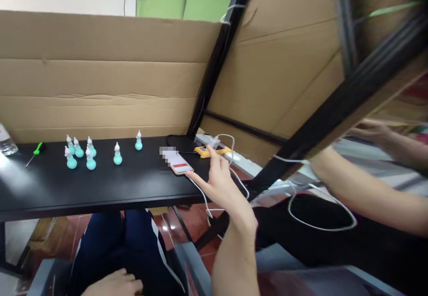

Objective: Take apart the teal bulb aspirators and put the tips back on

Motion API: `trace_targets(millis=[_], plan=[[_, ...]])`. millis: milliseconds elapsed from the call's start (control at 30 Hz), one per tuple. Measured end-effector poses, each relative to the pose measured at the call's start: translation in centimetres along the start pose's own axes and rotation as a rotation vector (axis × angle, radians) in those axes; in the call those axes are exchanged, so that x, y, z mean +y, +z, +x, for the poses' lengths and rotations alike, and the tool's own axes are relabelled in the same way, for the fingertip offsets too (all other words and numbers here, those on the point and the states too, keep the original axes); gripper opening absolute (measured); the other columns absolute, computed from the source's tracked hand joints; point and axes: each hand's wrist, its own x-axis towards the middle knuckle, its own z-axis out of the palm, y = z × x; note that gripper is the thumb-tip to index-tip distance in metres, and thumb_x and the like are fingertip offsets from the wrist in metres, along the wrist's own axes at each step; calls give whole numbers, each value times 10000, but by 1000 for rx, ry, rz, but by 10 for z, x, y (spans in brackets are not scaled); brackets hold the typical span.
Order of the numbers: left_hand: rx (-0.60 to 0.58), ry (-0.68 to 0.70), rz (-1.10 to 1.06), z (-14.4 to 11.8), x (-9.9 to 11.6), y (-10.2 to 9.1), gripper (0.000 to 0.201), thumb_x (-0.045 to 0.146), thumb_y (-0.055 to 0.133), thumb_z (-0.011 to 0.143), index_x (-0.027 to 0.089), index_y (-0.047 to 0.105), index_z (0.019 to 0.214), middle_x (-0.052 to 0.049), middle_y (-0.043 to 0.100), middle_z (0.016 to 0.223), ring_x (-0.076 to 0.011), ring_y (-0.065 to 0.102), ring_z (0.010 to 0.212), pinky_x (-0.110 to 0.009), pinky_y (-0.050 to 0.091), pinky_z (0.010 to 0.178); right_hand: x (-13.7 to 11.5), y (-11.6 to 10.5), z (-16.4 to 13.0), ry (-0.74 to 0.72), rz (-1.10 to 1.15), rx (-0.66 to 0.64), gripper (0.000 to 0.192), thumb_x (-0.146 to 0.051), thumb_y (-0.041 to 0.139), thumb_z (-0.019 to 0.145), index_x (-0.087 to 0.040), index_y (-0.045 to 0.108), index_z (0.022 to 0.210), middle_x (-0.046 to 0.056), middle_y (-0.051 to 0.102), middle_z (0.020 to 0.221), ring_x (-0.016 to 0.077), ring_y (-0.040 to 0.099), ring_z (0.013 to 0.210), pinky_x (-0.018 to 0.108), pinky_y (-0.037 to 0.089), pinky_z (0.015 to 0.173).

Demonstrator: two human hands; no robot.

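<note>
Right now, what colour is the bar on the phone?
The phone shows a red bar in the head view.

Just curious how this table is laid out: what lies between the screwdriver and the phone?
Seven teal bottles stand between the screwdriver and the phone, as the head view shows.

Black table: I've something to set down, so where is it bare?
Bare: the table strip between front edge and bottle cluster; the patch between rightmost bottle and phone. Crowded: the cluster itself, and right end with yellow device and right hand.
</note>
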Motion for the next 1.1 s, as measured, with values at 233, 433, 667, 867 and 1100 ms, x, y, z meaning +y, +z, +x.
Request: trace_targets(millis=[233,433,667,867,1100], plan=[[121,33,-116,-20,-15,-70,84,270,806,1169,279,793,1251,1,902,1163,-214,871,1030,-369,597,961,-3,1,0,-23,0,22,1096,-889,593,1144,-207,288,1946,328,473,1827,517,487,1802,771,408,1486],[387,-2,-198,-34,-28,-83,246,138,646,1193,257,758,1377,-6,915,1153,-206,835,974,-356,565,949,1,0,-6,-15,-21,-164,1041,-924,616,1115,-307,382,1921,259,346,1931,505,432,1851,711,458,1483],[249,-12,-112,-26,-28,-63,195,101,787,1081,247,791,1211,10,876,984,-212,832,885,-374,584,919,2,-4,-11,0,-70,-257,1063,-855,645,1127,-289,310,1962,267,247,1992,497,347,1898,698,428,1503],[91,-1,-170,-20,-20,-55,124,179,871,1087,259,796,1144,8,918,1063,-222,887,943,-374,598,950,-9,-10,-14,13,-207,-482,996,-745,688,1121,-238,448,1944,279,421,1956,566,545,1759,742,489,1449],[59,-16,-190,-18,-19,-47,98,218,877,1102,286,811,1126,24,932,1103,-223,901,978,-384,601,972,-38,-10,21,-303,-175,-561,651,-579,722,1169,-315,717,1764,189,672,1825,463,602,1729,755,492,1420]])
